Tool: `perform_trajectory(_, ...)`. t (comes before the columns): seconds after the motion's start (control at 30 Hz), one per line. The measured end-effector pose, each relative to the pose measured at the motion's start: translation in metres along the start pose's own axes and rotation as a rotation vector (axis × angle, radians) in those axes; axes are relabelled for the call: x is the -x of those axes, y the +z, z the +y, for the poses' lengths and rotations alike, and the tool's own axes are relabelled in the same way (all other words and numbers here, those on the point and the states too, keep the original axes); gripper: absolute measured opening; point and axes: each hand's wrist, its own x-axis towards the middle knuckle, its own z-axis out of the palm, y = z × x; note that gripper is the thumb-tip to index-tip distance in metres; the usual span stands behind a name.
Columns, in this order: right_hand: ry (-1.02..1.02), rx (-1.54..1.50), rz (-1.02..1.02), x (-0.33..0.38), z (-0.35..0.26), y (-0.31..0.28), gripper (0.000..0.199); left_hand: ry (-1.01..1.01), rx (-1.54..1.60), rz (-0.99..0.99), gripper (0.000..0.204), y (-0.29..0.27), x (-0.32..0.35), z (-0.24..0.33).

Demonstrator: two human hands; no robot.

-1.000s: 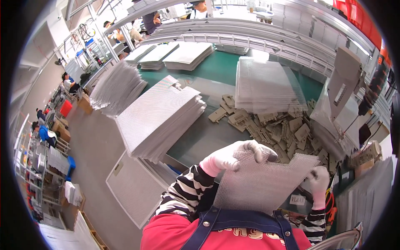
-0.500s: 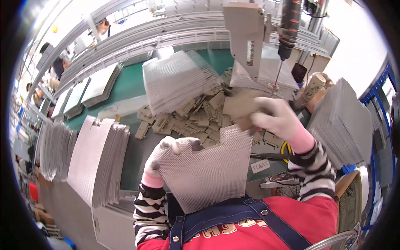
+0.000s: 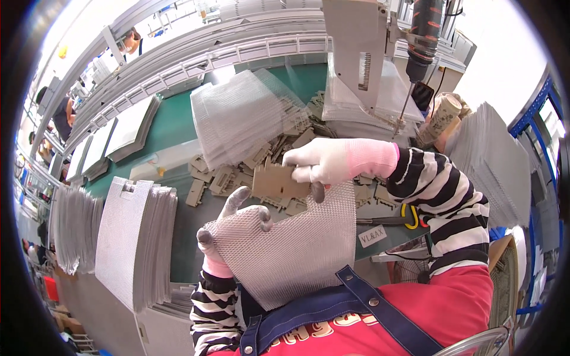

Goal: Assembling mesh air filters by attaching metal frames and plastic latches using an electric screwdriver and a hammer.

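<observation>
Both my hands wear white gloves with grey fingertips and pink cuffs. A silvery mesh sheet (image 3: 291, 249) with a notch in its upper edge leans against my front. My left hand (image 3: 234, 222) grips it at its upper left corner, index finger raised. My right hand (image 3: 323, 163) holds a flat beige plastic piece (image 3: 278, 181) just above the notch, its thumb hidden partly. Behind them lies a loose heap of similar beige plastic pieces (image 3: 228, 181). A clear ribbed sheet stack (image 3: 234, 118) rests on the far side of the heap.
To my left stand stacks of mesh sheets (image 3: 127, 237). Another tall stack (image 3: 490, 160) is at the right. A power screwdriver (image 3: 421, 53) hangs from above beside a grey machine housing (image 3: 356, 53). Yellow-handled scissors (image 3: 409, 217) and a small label card (image 3: 372, 236) lie near my right arm.
My right hand has moved left and down with the beige plastic piece, bringing it above the sheet's notch. My left index finger has lifted while the hand keeps the sheet.
</observation>
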Motion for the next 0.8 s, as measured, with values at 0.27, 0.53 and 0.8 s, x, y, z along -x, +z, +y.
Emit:
perform_trajectory(0.27, 0.031, 0.105, 0.067, 0.006, -0.017, 0.009, 0.019, -0.269, -1.644, 0.262, 0.064, 0.059, -0.025, 0.082)
perform_trajectory(0.53, 0.071, 0.102, 0.034, 0.012, -0.035, 0.006, 0.027, -0.680, -2.045, 0.160, 0.031, 0.093, -0.056, 0.060)
perform_trajectory(0.8, 0.111, 0.148, -0.065, 0.004, -0.026, -0.006, 0.028, -0.618, -1.815, 0.184, 0.028, 0.078, -0.058, 0.063)
